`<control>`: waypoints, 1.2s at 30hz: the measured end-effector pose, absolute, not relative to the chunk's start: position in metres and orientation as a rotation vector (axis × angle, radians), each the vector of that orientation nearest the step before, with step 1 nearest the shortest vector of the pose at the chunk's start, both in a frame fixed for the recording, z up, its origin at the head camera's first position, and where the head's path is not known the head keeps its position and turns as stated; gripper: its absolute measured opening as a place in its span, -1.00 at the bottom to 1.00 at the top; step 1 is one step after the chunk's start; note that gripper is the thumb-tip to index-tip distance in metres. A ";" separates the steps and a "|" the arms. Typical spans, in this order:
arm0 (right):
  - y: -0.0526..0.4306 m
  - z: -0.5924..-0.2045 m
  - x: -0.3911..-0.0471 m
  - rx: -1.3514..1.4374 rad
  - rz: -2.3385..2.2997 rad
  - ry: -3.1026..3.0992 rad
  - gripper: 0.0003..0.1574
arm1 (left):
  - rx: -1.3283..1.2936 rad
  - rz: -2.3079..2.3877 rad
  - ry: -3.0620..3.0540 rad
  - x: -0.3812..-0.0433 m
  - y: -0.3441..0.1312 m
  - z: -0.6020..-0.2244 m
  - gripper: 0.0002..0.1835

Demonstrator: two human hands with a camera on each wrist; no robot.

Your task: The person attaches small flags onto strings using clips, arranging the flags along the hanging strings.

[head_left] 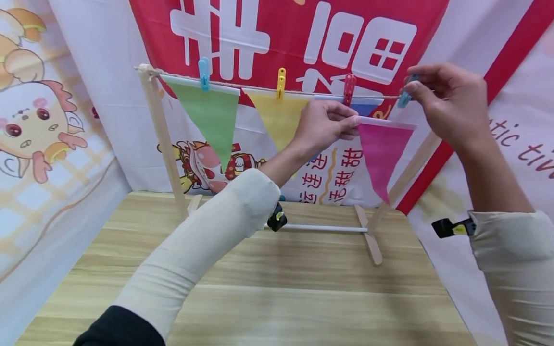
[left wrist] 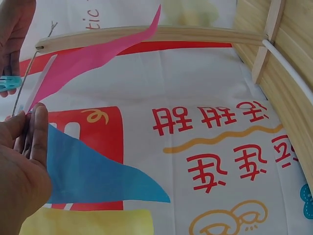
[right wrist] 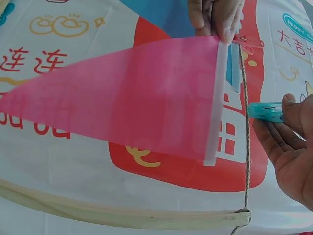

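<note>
My left hand (head_left: pixel 324 124) pinches a pink triangular pennant (head_left: pixel 385 149) by one end of its white top band. The pennant hangs point down, a little below and in front of a twine line (right wrist: pixel 246 171). My right hand (head_left: pixel 459 103) pinches a light blue clothespin (right wrist: pixel 265 112) beside the twine; whether its tip touches the twine is unclear. Along the line hang a green pennant (head_left: pixel 212 115) under a blue clothespin (head_left: pixel 204 74), a yellow pennant (head_left: pixel 270 110) under a yellow clothespin (head_left: pixel 281 84), and a blue pennant (left wrist: pixel 98 171) at a red clothespin (head_left: pixel 349 89).
A left wooden post (head_left: pixel 162 129) and a right wooden post (head_left: pixel 417 161) carry the twine. A white rod (head_left: pixel 324 228) runs low between them, above a wood-grain table (head_left: pixel 259 298). Behind hangs a printed red and white cloth (head_left: pixel 285 29).
</note>
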State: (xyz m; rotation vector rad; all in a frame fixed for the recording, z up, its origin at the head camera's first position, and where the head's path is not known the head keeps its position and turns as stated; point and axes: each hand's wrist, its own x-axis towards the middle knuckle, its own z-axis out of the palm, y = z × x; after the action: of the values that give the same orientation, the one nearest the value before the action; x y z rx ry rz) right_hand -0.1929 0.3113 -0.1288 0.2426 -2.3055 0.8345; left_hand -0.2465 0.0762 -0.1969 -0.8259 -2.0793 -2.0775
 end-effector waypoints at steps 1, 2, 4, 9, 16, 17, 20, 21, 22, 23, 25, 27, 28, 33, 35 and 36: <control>0.312 -0.129 -0.193 0.239 0.835 -2.305 -0.45 | -0.833 -2.085 -2.070 -0.246 0.078 -0.196 -0.76; 0.313 -0.128 -0.192 0.235 0.839 -2.303 -0.46 | -0.837 -2.093 -2.063 -0.245 0.080 -0.196 -0.75; 0.314 -0.128 -0.192 0.231 0.853 -2.294 -0.46 | -0.845 -2.109 -2.055 -0.244 0.084 -0.195 -0.75; 0.319 -0.125 -0.192 0.246 0.908 -2.263 -0.48 | -0.870 -2.147 -2.019 -0.239 0.093 -0.194 -0.75; 0.326 -0.120 -0.190 0.253 0.951 -2.222 -0.50 | -0.812 -2.193 -1.979 -0.236 0.101 -0.192 -0.76; 0.327 -0.119 -0.190 0.252 0.952 -2.221 -0.51 | -0.800 -2.194 -1.980 -0.235 0.102 -0.191 -0.75; 0.331 -0.118 -0.191 0.255 0.940 -2.221 -0.51 | -0.759 -2.194 -1.998 -0.233 0.106 -0.188 -0.74; 0.332 -0.117 -0.191 0.254 0.938 -2.220 -0.51 | -0.754 -2.191 -2.000 -0.232 0.108 -0.187 -0.74; 0.333 -0.116 -0.191 0.252 0.936 -2.220 -0.51 | -0.746 -2.186 -2.004 -0.231 0.110 -0.185 -0.73; 0.334 -0.116 -0.192 0.248 0.937 -2.220 -0.52 | -0.737 -2.183 -2.006 -0.230 0.112 -0.184 -0.72; 0.336 -0.115 -0.193 0.243 0.944 -2.220 -0.52 | -0.730 -2.184 -1.997 -0.228 0.116 -0.182 -0.70; 0.337 -0.114 -0.193 0.233 0.957 -2.222 -0.52 | -0.724 -2.191 -1.978 -0.226 0.119 -0.181 -0.68; 0.338 -0.114 -0.194 0.232 0.962 -2.224 -0.52 | -0.712 -2.196 -1.972 -0.225 0.120 -0.180 -0.67; 0.339 -0.111 -0.196 0.217 0.977 -2.230 -0.51 | -0.660 -2.200 -1.948 -0.223 0.124 -0.179 -0.67; 0.339 -0.109 -0.196 0.207 0.985 -2.237 -0.51 | -0.650 -2.198 -1.938 -0.223 0.125 -0.179 -0.67; 0.339 -0.108 -0.196 0.204 0.999 -2.240 -0.52 | -0.648 -2.194 -1.937 -0.223 0.125 -0.178 -0.67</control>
State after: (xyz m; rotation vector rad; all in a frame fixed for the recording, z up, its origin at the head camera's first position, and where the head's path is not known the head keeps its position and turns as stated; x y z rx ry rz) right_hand -0.1961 0.3389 -0.1076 0.2038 -2.2396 0.9988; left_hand -0.2227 0.1246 -0.1782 -0.6480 -1.9366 -2.1936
